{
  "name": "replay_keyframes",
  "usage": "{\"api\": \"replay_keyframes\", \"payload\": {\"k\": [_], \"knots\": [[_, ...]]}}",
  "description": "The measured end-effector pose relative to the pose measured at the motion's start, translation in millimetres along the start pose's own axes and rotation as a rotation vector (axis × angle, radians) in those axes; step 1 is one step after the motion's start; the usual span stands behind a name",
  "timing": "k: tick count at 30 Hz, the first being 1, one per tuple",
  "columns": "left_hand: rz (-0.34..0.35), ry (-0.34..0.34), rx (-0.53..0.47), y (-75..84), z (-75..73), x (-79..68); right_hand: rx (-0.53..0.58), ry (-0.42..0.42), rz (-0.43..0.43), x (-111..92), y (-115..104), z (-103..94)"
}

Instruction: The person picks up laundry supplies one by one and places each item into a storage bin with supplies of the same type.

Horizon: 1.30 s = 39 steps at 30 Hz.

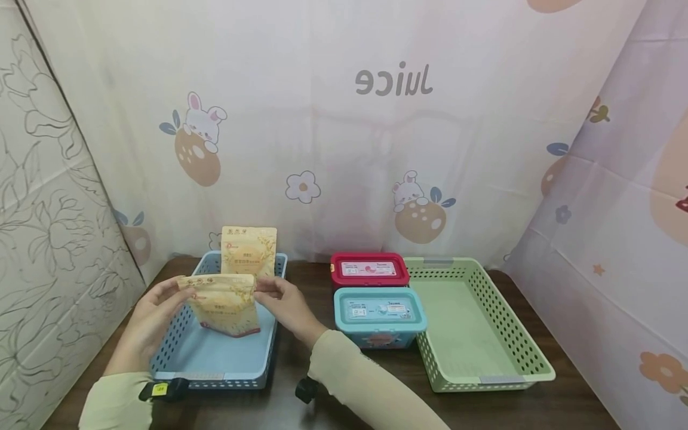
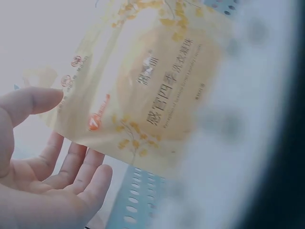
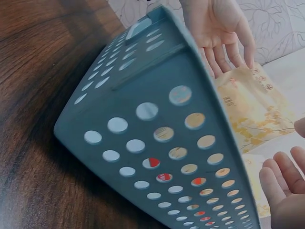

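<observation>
My left hand [image 1: 147, 319] pinches the upper left corner of a yellow laundry-bead pouch [image 1: 227, 307], thumb on the front and fingers behind. At the upper right corner, my right hand [image 1: 290, 309] pinches the same pouch. It is held slightly tilted over the blue perforated basket [image 1: 212, 359]. A matching pouch [image 1: 249, 249] stands upright at the basket's back. In the left wrist view, printed branches and Chinese lettering cover the pouch front [image 2: 157, 90]. Through the basket wall [image 3: 128, 100], the right wrist view shows parts of the pouch.
Right of the blue basket stand a red lidded box [image 1: 369, 270] and, before it, a light blue lidded box [image 1: 380, 316]. A green perforated basket [image 1: 462, 325] is farther right. Everything stands on a dark wooden table [image 1: 301, 358], with printed curtains [image 1: 344, 149] behind and at the sides.
</observation>
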<state>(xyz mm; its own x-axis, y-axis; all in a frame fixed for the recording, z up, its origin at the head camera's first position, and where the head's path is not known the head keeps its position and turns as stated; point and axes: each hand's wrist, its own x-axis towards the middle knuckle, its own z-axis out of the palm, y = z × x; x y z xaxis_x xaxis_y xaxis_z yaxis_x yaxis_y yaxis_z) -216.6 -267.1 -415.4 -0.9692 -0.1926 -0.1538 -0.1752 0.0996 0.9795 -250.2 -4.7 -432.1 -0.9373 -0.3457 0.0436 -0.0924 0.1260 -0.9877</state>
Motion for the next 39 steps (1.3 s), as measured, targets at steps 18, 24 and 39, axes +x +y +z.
{"api": "replay_keyframes", "payload": {"k": [18,24,39], "knots": [[0.154,0.149,-0.101,8.6,0.5,-13.7,0.030,0.030,-0.057,-9.2,-16.4,-5.2],[0.238,0.149,-0.153,14.6,-3.2,-19.3,0.054,0.022,-0.095,-12.9,-21.8,-6.4],[0.238,0.158,-0.135,19.1,-1.1,-23.7,0.055,0.046,-0.078,-16.3,-22.3,-20.2]]}}
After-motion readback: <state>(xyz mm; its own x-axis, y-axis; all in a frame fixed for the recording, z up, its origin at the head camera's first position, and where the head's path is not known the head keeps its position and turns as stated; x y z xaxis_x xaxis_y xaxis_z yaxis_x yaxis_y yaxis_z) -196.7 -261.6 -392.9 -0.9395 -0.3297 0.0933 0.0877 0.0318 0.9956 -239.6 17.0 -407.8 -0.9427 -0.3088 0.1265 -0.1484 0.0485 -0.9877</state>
